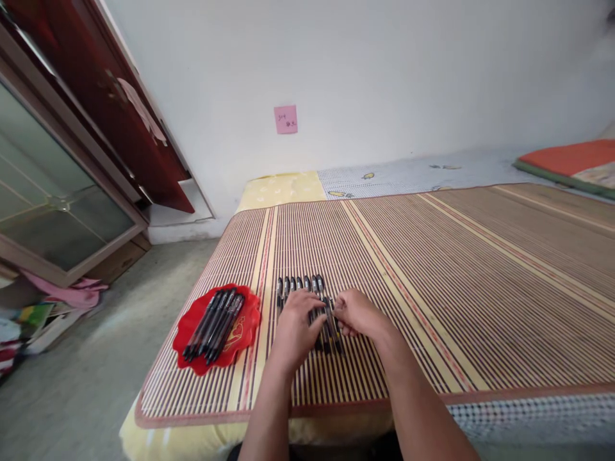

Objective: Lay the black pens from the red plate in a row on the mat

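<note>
My left hand [300,323] rests over the row of pens [293,285] on the mat [408,288], fingers loosely spread. My right hand [354,312], curled, pinches at the row's right end; its grip is unclear.

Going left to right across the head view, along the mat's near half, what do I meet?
Red tray → row of pens → right hand. The left hand overlaps the row, so it's left out.

The one camera sits on the person's head and looks forward and down, over the bed mat [432,256] to the wall [360,77] behind.
</note>
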A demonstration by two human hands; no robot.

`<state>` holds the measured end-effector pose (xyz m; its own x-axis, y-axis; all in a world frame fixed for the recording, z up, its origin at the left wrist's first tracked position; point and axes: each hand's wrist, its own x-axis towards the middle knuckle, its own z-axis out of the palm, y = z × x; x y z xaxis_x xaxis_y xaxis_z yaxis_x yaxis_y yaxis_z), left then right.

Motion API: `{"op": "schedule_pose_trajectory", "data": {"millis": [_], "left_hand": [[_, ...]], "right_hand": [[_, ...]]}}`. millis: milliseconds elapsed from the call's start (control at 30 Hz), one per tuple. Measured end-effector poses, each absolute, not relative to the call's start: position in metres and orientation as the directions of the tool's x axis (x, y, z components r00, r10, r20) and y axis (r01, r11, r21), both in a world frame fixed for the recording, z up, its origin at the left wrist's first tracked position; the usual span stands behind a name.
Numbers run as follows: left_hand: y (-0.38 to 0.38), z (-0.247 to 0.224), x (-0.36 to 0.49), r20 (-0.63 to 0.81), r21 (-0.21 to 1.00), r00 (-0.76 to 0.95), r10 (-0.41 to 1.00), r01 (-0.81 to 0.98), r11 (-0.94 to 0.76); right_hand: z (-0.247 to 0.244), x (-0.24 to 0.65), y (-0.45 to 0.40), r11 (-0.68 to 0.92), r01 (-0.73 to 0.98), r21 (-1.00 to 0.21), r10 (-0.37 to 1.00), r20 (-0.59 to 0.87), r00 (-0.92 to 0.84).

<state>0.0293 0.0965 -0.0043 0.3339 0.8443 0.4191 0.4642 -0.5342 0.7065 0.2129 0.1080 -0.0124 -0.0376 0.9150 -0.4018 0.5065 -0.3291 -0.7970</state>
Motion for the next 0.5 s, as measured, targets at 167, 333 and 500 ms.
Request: {"op": "schedule_pose_trajectory", "data": {"millis": [167, 333, 500], "left_hand": [[0.094, -0.014, 0.043, 0.403, 0.470, 0.416, 0.815, 0.671, -0.574], [0.092, -0.014, 0.050, 0.349, 0.411, 0.421, 0.837, 0.734, -0.541], [0.091, -0.012, 0.052, 0.306, 0.418, 0.430, 0.849, 0.741, -0.526]], "right_hand": [[-0.014, 0.214, 0.108, -0.306, 0.516, -0.800, 0.929, -0.369, -0.021], [-0.018, 0.216, 0.109, -0.268, 0.542, -0.796, 0.943, -0.333, -0.023], [-0.020, 0.219, 0.109, -0.224, 0.589, -0.777, 0.953, -0.302, -0.035]]}}
